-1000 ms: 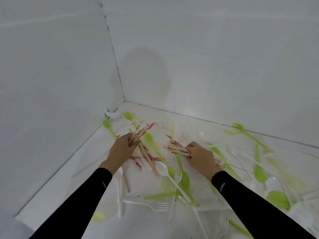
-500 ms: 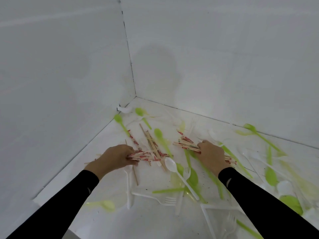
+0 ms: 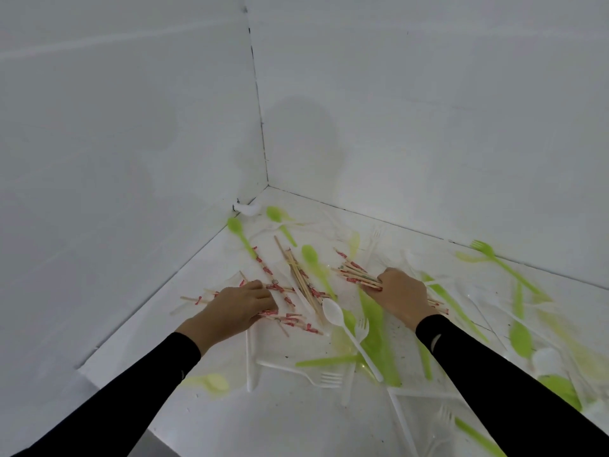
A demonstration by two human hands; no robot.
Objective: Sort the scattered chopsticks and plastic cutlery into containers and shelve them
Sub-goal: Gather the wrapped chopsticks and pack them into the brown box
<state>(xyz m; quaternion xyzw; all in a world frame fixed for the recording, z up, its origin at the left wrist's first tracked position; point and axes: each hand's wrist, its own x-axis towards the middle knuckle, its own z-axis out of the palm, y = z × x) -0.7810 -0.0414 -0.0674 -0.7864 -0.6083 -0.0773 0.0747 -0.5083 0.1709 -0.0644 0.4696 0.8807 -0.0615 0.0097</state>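
The chopsticks lie criss-crossed towards the far-left corner of the bench, with green and white plastic cutlery mixed among them. My left hand sits palm-down on one sheaf near the left edge, its fingers curled over the sticks. My right hand grips another sheaf, fingers wrapped round it and stick ends poking out on both sides.

I judge this to be the gathering step: chopsticks first, nothing shelved yet. The next move calls for drawing the loose middle sticks into one bundle without dragging the white spoon along.

The only container I see is a clear tray at the near-right edge. A white fork seems to lie in it, but the see-through walls leave me unsure.
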